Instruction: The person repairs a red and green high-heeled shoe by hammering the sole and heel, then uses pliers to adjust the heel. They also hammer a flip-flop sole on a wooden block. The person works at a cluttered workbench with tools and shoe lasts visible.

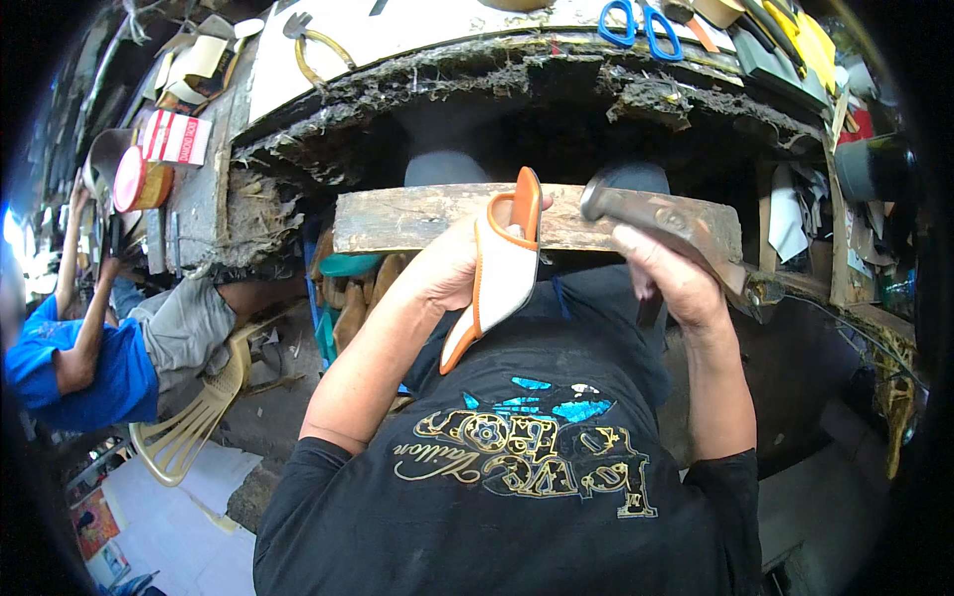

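Observation:
My left hand [452, 260] is wrapped round a pointed slip-on shoe [508, 283], cream with orange trim and an orange insole. The shoe stands tilted on its side, its toe toward my body and its heel end over a worn wooden plank [388, 221]. In my right hand [681, 283] is a hammer [651, 213], its rounded metal end over the plank, to the right of the shoe and apart from it. The hammer is slightly blurred, and my palm hides part of its handle. The plank lies across in front of my body.
Beyond the plank runs a ragged-edged workbench [427, 38] bearing pincers [316, 50] and blue-handled scissors [641, 28]. A red-and-white box [177, 137] sits at the left. Another person in a blue shirt [79, 372] is at far left, by a plastic chair [189, 427].

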Demonstrator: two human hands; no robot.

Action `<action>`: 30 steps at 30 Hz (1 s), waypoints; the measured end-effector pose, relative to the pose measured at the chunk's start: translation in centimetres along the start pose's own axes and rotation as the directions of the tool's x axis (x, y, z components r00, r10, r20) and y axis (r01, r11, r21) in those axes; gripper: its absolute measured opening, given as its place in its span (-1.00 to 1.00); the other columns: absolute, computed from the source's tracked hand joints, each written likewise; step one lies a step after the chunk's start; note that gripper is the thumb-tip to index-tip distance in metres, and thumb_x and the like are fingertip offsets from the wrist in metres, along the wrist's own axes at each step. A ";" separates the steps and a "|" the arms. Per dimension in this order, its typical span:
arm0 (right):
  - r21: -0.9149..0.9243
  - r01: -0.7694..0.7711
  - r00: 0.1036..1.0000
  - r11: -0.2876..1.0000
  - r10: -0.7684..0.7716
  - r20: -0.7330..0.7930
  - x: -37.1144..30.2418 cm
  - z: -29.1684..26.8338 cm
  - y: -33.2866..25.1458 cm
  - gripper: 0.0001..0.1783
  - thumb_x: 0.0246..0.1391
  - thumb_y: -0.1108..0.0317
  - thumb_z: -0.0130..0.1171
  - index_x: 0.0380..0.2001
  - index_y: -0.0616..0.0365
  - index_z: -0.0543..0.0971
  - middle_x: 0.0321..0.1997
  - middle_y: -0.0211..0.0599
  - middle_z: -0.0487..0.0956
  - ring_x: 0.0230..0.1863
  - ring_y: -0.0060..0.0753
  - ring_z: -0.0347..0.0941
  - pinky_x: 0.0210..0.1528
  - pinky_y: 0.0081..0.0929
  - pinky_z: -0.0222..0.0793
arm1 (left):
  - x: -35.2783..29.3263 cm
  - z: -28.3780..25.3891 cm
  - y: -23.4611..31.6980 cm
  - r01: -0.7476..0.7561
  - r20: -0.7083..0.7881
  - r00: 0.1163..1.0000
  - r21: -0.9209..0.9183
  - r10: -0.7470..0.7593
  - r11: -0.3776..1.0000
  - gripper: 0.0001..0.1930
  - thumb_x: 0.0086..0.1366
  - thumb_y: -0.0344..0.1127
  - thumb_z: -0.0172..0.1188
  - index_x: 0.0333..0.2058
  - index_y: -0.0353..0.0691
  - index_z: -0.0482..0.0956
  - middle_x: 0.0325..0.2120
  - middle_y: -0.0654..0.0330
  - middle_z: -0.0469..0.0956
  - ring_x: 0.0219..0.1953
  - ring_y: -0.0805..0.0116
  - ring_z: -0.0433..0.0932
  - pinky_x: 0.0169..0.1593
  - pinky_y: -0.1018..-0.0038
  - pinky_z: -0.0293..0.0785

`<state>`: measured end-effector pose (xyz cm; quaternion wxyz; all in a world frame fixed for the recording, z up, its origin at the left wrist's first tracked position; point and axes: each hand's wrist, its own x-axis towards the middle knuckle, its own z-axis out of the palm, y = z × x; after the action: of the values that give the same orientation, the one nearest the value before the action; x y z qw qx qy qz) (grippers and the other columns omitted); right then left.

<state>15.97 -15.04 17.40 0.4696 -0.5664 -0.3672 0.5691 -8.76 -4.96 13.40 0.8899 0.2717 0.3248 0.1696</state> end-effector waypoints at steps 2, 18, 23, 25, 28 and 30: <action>0.080 -0.133 0.985 0.988 0.124 0.117 -0.6 0.1 0.8 -0.62 0.16 0.14 0.44 -0.10 0.18 0.69 -0.53 -0.53 0.56 -0.67 -0.77 0.33 -0.66 -0.71 0.24 | 0.1 0.2 -0.1 -0.002 0.006 1.000 0.001 0.002 1.000 -0.24 0.24 -0.21 0.41 0.36 -0.26 0.31 -0.39 0.24 0.64 -0.45 0.48 0.64 -0.39 0.60 0.59; -0.330 0.146 0.947 0.933 -0.035 0.319 -0.8 0.9 -1.0 -0.71 0.08 0.17 0.49 -0.40 0.16 0.65 -0.59 -0.42 0.55 -0.58 -0.48 0.47 -0.46 -0.38 0.42 | -1.1 1.2 -1.5 -0.133 0.011 0.991 0.271 0.136 0.953 -0.38 0.26 -0.16 0.43 0.22 -0.28 0.47 -0.14 0.29 0.59 -0.22 0.61 0.57 -0.20 0.66 0.52; -0.637 0.367 0.926 0.678 -0.199 0.321 1.2 1.5 -1.4 -0.79 0.12 0.26 0.43 -0.35 0.17 0.67 -0.52 -0.31 0.58 -0.53 -0.32 0.52 -0.40 -0.37 0.46 | 0.2 0.6 -1.5 -0.072 -0.036 0.996 0.095 0.076 0.993 -0.46 0.32 -0.17 0.38 0.19 -0.26 0.48 -0.14 0.28 0.61 -0.22 0.58 0.61 -0.21 0.65 0.57; -0.289 0.128 0.992 0.949 -0.126 0.026 2.4 2.4 -0.9 -0.76 0.16 0.20 0.41 -0.26 0.14 0.71 -0.53 -0.45 0.59 -0.57 -0.50 0.47 -0.47 -0.43 0.44 | 1.4 0.0 -1.0 -0.061 -0.039 0.997 -0.021 0.060 0.998 -0.53 0.39 -0.20 0.31 0.18 -0.27 0.47 -0.13 0.30 0.58 -0.19 0.59 0.59 -0.15 0.60 0.57; 0.205 -0.058 0.998 0.977 0.058 0.007 4.0 2.2 -0.4 -0.67 0.20 0.11 0.38 -0.19 0.16 0.72 -0.58 -0.56 0.54 -0.66 -0.76 0.34 -0.63 -0.67 0.26 | 2.5 -0.5 -0.2 -0.150 -0.009 0.989 -0.109 0.150 0.983 -0.52 0.41 -0.13 0.31 0.19 -0.23 0.47 -0.24 0.31 0.61 -0.24 0.58 0.62 -0.20 0.59 0.60; 0.278 -0.060 0.992 0.959 0.026 0.123 4.3 1.2 -0.5 -0.67 0.19 0.12 0.39 -0.17 0.18 0.71 -0.59 -0.55 0.53 -0.67 -0.76 0.33 -0.65 -0.69 0.23 | 2.7 -0.5 0.4 -0.171 -0.026 0.985 -0.083 0.169 0.982 -0.40 0.37 0.03 0.33 0.21 -0.23 0.47 -0.28 0.33 0.60 -0.25 0.59 0.61 -0.23 0.60 0.57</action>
<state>15.22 -10.71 16.66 0.5103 -0.4673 -0.2972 0.6580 -7.18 -3.14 11.96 0.8799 0.2588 0.3010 0.2612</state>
